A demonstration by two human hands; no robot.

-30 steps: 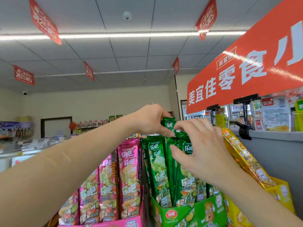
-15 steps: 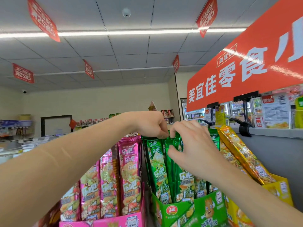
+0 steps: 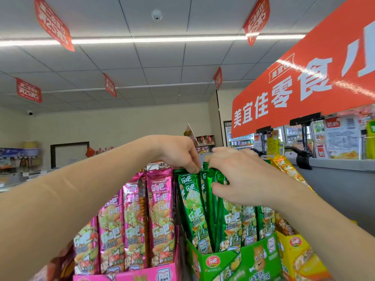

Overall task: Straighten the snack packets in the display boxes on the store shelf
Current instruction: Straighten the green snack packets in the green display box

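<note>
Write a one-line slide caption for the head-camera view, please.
Left hand and right hand pinch the tops of green snack packets in the green display box, between pink box and yellow box.

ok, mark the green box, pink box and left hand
green box [image 3: 249,262], head view, front wall.
pink box [image 3: 125,275], head view, front wall.
left hand [image 3: 176,153], head view, back of hand.

Left hand [image 3: 178,154]: we see it bare, its forearm [image 3: 85,191] uncovered to the frame edge.
Right hand [image 3: 245,179]: the same, we find.

Three display boxes [image 3: 253,258]; two hands [image 3: 243,177]; five red ceiling banners [image 3: 53,23].
</note>
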